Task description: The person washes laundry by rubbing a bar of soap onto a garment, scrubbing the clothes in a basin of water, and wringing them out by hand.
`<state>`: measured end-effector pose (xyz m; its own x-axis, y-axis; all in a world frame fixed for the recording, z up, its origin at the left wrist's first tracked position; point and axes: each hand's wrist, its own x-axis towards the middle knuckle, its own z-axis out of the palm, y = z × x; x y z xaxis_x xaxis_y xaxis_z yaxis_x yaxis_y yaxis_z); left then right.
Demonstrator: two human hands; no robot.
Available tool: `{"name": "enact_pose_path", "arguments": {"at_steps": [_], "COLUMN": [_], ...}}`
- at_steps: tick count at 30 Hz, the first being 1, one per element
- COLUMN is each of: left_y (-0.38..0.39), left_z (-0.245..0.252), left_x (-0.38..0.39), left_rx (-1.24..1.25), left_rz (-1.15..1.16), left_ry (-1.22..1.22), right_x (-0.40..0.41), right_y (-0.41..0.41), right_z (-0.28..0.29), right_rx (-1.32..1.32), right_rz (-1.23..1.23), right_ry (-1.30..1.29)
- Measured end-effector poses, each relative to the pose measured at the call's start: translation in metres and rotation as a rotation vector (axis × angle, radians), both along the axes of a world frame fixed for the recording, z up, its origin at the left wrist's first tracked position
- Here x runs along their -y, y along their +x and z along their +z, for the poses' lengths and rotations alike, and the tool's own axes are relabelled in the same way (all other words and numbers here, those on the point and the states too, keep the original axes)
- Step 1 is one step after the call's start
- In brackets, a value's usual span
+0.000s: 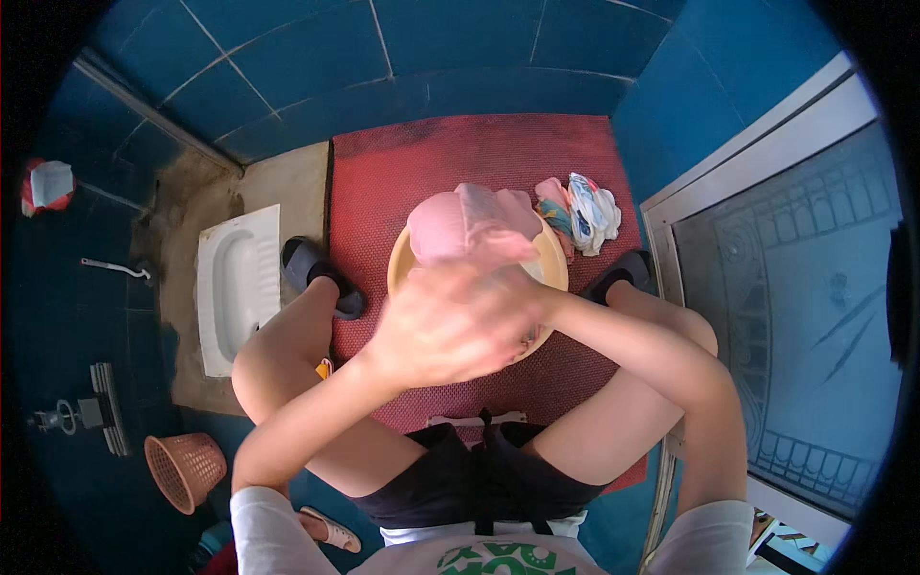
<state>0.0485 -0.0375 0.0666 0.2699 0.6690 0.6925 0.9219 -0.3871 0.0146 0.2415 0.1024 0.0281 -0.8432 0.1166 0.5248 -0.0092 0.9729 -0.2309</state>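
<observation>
My left hand (424,330) and my right hand (503,309) are close together over a yellow basin (557,269), both blurred. They are closed on a pink cloth garment (467,223), whose upper part bulges over the far rim of the basin. The fingers overlap, so part of the cloth between them is hidden. Most of the basin's inside is covered by the hands and the garment. Right of the basin, on the red mat (381,180), lies a small pile of pink, teal and white clothes (591,215).
A white squat toilet (241,287) is set in the floor at the left. My slippered feet flank the basin. An orange mesh basket (187,467) stands at lower left, near another person's foot (330,530). A metal-framed glass door (805,309) is at the right.
</observation>
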Motion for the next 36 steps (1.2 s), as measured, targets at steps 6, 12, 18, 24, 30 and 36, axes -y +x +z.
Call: {"name": "enact_pose_path", "arguments": {"at_steps": [6,12,18,24,30,36], "left_y": [-0.015,-0.032,-0.052,-0.065,-0.059,-0.051], "left_z": [-0.031,-0.036,-0.045,-0.057,-0.064,-0.071], "left_x": [-0.019,-0.031,-0.041,-0.037,-0.040,-0.045], "left_rx": [-0.572,-0.408,-0.070,0.032,0.188,0.173], "left_rz": [0.114,0.224,0.283,0.201,0.202,0.248], "left_ry": [-0.229,-0.548,-0.863,-1.131,-1.149,-1.018], "right_x": [0.004,0.020,0.004,0.006,0.006,0.001], "right_y": [-0.070,-0.121,-0.131,-0.125,-0.120,-0.116], "right_z": [-0.020,-0.045,-0.019,-0.036,-0.035,-0.039], "right_rx": [0.171,0.362,0.828,0.777,0.754,0.732], "right_rz": [0.005,-0.005,0.029,0.061,0.045,0.025], "right_ry": [-0.130,-0.282,-0.437,-0.270,-0.244,-0.226]}}
